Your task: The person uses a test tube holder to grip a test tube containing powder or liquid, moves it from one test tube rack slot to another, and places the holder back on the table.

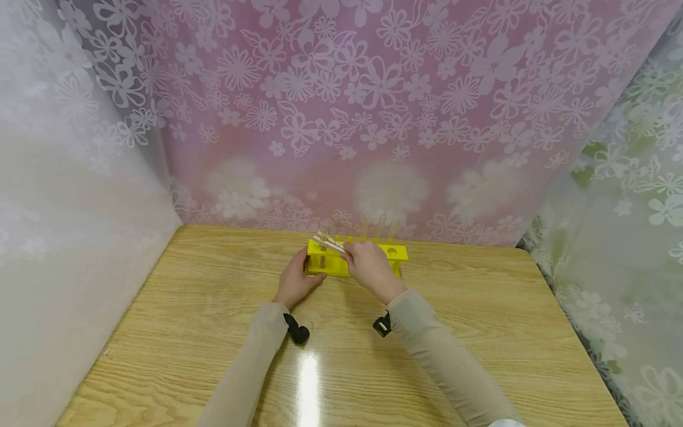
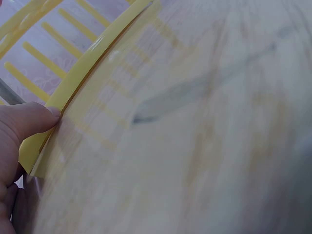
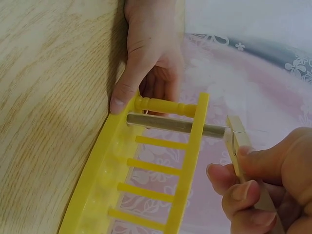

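A yellow test tube rack (image 1: 336,271) (image 2: 85,61) (image 3: 191,165) stands on the table. My left hand (image 1: 296,281) (image 2: 17,131) (image 3: 155,46) grips its left end, thumb on the base and fingers round behind. At that end a test tube with greyish contents (image 1: 322,261) (image 3: 165,122) stands in the rack, its upper part above the top bar. My right hand (image 1: 373,268) (image 3: 278,180) pinches a wooden clamp (image 1: 332,244) (image 3: 237,161); the clamp's tip is at the tube's top. Whether the jaws are closed round the glass, I cannot tell.
Several clear tubes (image 1: 380,228) rise behind the rack's right half. The wooden table (image 1: 213,332) reaches back to a pink floral curtain (image 1: 320,118). White curtains hang at the left (image 1: 69,207) and right (image 1: 613,225).
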